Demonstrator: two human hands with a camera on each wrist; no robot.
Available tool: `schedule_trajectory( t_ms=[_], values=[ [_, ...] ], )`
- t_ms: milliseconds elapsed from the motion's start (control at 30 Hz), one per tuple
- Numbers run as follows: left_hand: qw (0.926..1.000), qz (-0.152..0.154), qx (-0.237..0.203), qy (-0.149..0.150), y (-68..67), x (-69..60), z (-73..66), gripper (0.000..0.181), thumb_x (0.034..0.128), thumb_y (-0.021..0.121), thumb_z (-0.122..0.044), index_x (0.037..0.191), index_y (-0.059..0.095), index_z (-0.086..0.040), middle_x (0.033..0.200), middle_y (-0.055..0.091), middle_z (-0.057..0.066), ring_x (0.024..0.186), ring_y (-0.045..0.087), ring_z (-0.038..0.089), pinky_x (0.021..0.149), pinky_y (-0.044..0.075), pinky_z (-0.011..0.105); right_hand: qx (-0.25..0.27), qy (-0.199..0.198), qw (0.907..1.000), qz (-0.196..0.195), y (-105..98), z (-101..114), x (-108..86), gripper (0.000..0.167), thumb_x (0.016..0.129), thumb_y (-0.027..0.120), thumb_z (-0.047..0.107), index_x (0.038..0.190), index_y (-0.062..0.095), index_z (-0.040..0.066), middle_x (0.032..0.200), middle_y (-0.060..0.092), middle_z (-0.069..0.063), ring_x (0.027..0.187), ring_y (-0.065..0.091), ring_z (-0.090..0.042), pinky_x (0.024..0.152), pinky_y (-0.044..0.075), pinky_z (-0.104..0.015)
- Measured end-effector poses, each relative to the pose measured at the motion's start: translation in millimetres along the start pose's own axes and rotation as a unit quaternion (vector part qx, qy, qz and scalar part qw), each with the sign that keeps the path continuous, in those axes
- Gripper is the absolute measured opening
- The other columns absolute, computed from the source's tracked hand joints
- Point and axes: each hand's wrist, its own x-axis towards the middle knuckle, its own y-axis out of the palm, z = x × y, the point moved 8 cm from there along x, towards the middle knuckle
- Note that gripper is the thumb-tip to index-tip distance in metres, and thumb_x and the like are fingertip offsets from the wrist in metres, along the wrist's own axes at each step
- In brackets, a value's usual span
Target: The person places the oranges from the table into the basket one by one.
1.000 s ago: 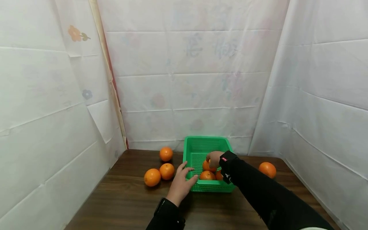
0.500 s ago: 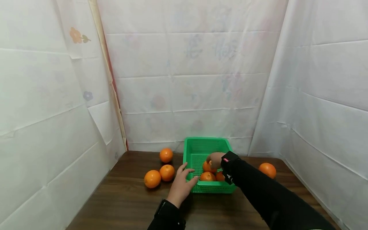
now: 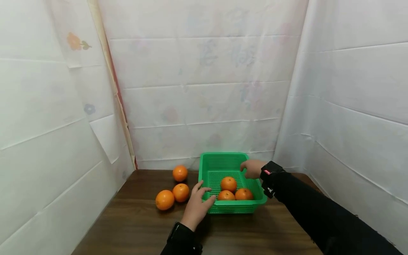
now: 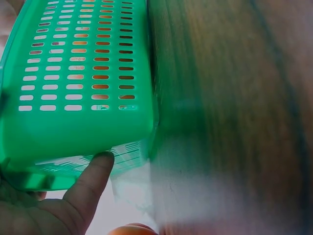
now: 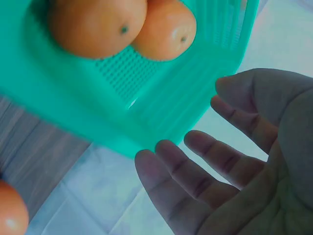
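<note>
Inside the green basket [image 3: 226, 207] lie three oranges: one [image 3: 228, 184] behind, and two [image 3: 226, 195] [image 3: 243, 194] by the near wall. My left hand [image 3: 196, 209] is at the basket's near left corner, fingers spread; the left wrist view has a finger against the basket wall [image 4: 73, 132]. Over the basket's right rim is my right hand [image 3: 254, 168], holding nothing. In the right wrist view that hand [image 5: 234, 166] has its fingers apart beside the basket [image 5: 166, 107], with two oranges [image 5: 98, 24] [image 5: 166, 30] in sight.
On the brown table [image 3: 140, 226], three oranges [image 3: 180, 173] [image 3: 181, 192] [image 3: 164, 200] sit left of the basket. Another orange [image 5: 11, 210] shows outside the basket in the right wrist view. White sheets [image 3: 204, 106] hang behind and at both sides.
My right hand has let go of the rear orange in the basket and moved right, to the rim. My left hand stays at the basket's corner. The head view has shifted slightly.
</note>
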Motion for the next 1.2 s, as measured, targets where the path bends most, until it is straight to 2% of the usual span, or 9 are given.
schedule_trajectory(
  t_ms=[133, 267, 367, 433, 533, 633, 800, 1000, 1200],
  values=[
    [1.0000, 0.000, -0.008, -0.002, -4.4, 0.3, 2.8, 0.038, 0.1031, 0.070, -0.045, 0.134, 0.070, -0.022, 0.176, 0.025, 0.006, 0.158, 0.034, 0.044, 0.117, 0.043, 0.064, 0.004, -0.012, 0.9996, -0.025, -3.9, -18.4, -1.0, 0.037, 0.097, 0.067, 0.006, 0.135, 0.070, 0.005, 0.139, 0.068, -0.021, 0.124, 0.066, -0.041, 0.099, 0.056, -0.053],
    [0.9999, 0.005, -0.014, -0.002, -5.6, 0.4, 4.2, 0.036, 0.1033, 0.070, -0.044, 0.132, 0.070, -0.021, 0.177, 0.024, 0.007, 0.159, 0.032, 0.044, 0.117, 0.043, 0.064, 0.023, -0.018, 0.9985, -0.046, 0.8, -42.1, 0.3, 0.038, 0.097, 0.066, 0.006, 0.135, 0.070, 0.002, 0.136, 0.070, -0.019, 0.119, 0.068, -0.036, 0.094, 0.058, -0.051],
    [0.9999, 0.004, -0.014, -0.001, -7.4, 0.7, 5.6, 0.033, 0.1035, 0.070, -0.041, 0.130, 0.070, -0.021, 0.177, 0.025, 0.007, 0.159, 0.033, 0.045, 0.116, 0.043, 0.064, 0.034, -0.021, 0.9966, -0.072, 1.4, -48.8, -7.6, 0.035, 0.099, 0.065, 0.007, 0.133, 0.070, 0.001, 0.133, 0.071, -0.021, 0.115, 0.069, -0.036, 0.092, 0.058, -0.051],
    [0.9999, 0.003, -0.012, 0.000, -9.1, 1.4, 6.7, 0.033, 0.1034, 0.070, -0.042, 0.129, 0.070, -0.021, 0.177, 0.025, 0.007, 0.159, 0.033, 0.044, 0.116, 0.043, 0.064, 0.040, -0.020, 0.9949, -0.091, -0.8, -50.0, -16.4, 0.034, 0.099, 0.066, 0.009, 0.133, 0.071, 0.001, 0.132, 0.070, -0.023, 0.117, 0.067, -0.040, 0.094, 0.058, -0.054],
    [0.9999, 0.002, -0.010, 0.000, -11.7, 2.7, 9.1, 0.034, 0.1028, 0.070, -0.045, 0.128, 0.071, -0.023, 0.177, 0.025, 0.006, 0.159, 0.033, 0.044, 0.116, 0.043, 0.064, 0.049, -0.001, 0.9917, -0.119, -0.4, -60.3, -24.6, 0.035, 0.101, 0.065, 0.013, 0.134, 0.070, 0.002, 0.134, 0.066, -0.027, 0.120, 0.064, -0.045, 0.097, 0.056, -0.057],
    [1.0000, 0.004, -0.007, -0.004, -13.8, 4.3, 12.1, 0.037, 0.1017, 0.070, -0.050, 0.127, 0.071, -0.023, 0.177, 0.025, 0.006, 0.159, 0.032, 0.044, 0.117, 0.043, 0.064, 0.055, 0.023, 0.9888, -0.137, 4.0, -78.0, -28.6, 0.037, 0.102, 0.064, 0.015, 0.137, 0.068, 0.003, 0.137, 0.061, -0.030, 0.118, 0.064, -0.045, 0.094, 0.056, -0.057],
    [0.9999, 0.005, -0.005, -0.008, -15.8, 5.7, 15.8, 0.041, 0.1006, 0.070, -0.054, 0.126, 0.071, -0.022, 0.176, 0.025, 0.007, 0.159, 0.031, 0.045, 0.117, 0.042, 0.065, 0.060, 0.052, 0.9859, -0.147, 16.9, -110.9, -32.2, 0.039, 0.100, 0.066, 0.014, 0.137, 0.068, 0.003, 0.132, 0.059, -0.031, 0.105, 0.065, -0.039, 0.084, 0.056, -0.052],
    [0.9999, -0.001, -0.009, -0.005, -17.5, 6.0, 14.9, 0.034, 0.1024, 0.070, -0.047, 0.125, 0.071, -0.021, 0.176, 0.025, 0.007, 0.159, 0.031, 0.045, 0.117, 0.042, 0.065, 0.044, 0.074, 0.9848, -0.151, 29.1, -142.3, -41.9, 0.049, 0.093, 0.073, 0.012, 0.140, 0.065, 0.001, 0.130, 0.059, -0.033, 0.107, 0.065, -0.045, 0.088, 0.056, -0.058],
    [0.9999, 0.005, -0.004, -0.010, -16.9, 5.1, 17.0, 0.037, 0.1038, 0.069, -0.042, 0.128, 0.071, -0.014, 0.176, 0.025, 0.008, 0.159, 0.031, 0.046, 0.117, 0.041, 0.067, 0.057, 0.103, 0.9828, -0.142, 46.2, -169.1, -53.3, 0.059, 0.089, 0.071, 0.009, 0.146, 0.061, 0.000, 0.136, 0.053, -0.039, 0.099, 0.061, -0.047, 0.079, 0.052, -0.053]
  ],
)
